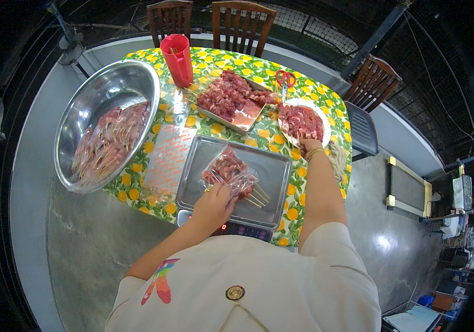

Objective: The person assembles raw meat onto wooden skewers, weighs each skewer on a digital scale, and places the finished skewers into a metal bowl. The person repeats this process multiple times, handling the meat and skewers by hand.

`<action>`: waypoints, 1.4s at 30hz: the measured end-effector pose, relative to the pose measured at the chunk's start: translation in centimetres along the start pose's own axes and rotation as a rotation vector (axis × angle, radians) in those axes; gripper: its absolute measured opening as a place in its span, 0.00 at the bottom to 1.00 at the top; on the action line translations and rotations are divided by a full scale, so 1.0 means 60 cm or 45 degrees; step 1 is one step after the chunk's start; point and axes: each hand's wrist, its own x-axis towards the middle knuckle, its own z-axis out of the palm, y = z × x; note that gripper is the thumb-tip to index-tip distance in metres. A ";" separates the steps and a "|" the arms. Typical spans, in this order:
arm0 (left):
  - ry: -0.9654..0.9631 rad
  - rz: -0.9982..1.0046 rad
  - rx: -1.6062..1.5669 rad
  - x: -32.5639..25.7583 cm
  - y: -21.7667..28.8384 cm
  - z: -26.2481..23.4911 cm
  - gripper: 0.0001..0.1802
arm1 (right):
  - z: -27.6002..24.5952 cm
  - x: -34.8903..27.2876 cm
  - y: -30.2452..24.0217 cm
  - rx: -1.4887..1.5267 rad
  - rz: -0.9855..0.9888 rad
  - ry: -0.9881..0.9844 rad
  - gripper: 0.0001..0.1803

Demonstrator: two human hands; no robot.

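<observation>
My left hand [215,203] is closed on the near edge of a clear plastic bag [239,178]. Raw meat skewers [227,167] sit inside it, their bare sticks pointing out to the lower right. Bag and skewers rest on a metal tray [192,166] standing on a scale [242,231] with a lit red display. Out to the right, my right hand [310,147] reaches the near rim of a white plate [322,118]. Its fingers are closed around the stick ends of meat skewers [302,122] heaped there; the fingertips are partly hidden.
A big steel basin [149,83] at the left holds bagged skewers. Behind the tray, a metal pan [239,129] carries piled skewers. A red pitcher [177,62] and red-handled scissors [285,80] stand and lie farther back. Flat plastic bags [168,157] lie between basin and tray. Wooden chairs [242,25] surround the table.
</observation>
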 end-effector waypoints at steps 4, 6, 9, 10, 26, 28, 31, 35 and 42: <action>0.039 0.000 -0.004 0.000 0.004 0.001 0.12 | 0.003 -0.017 0.000 0.150 0.063 0.030 0.08; 0.069 0.008 -0.003 0.002 0.004 0.003 0.11 | 0.009 -0.022 -0.007 0.231 0.092 0.036 0.07; 0.036 -0.035 0.016 0.003 0.003 0.008 0.09 | 0.010 -0.037 -0.017 0.522 0.051 0.013 0.06; -0.008 -0.073 0.025 0.003 0.002 0.010 0.09 | 0.005 -0.046 -0.021 0.581 0.048 -0.083 0.06; 0.070 -0.052 0.081 0.006 0.013 0.030 0.07 | -0.072 -0.138 0.023 0.277 -0.117 -0.061 0.03; 0.052 -0.047 0.093 0.005 0.014 0.030 0.07 | -0.077 -0.101 0.032 0.050 -0.173 -0.120 0.04; 0.057 0.010 0.107 0.002 0.015 0.031 0.08 | -0.052 -0.031 0.061 -0.604 -0.291 0.064 0.07; 0.015 -0.064 0.108 -0.004 0.014 0.028 0.07 | -0.033 0.004 0.069 -0.701 -0.444 0.107 0.07; -0.030 -0.084 0.060 0.001 0.014 0.020 0.08 | -0.030 -0.097 0.002 0.253 0.018 -0.189 0.05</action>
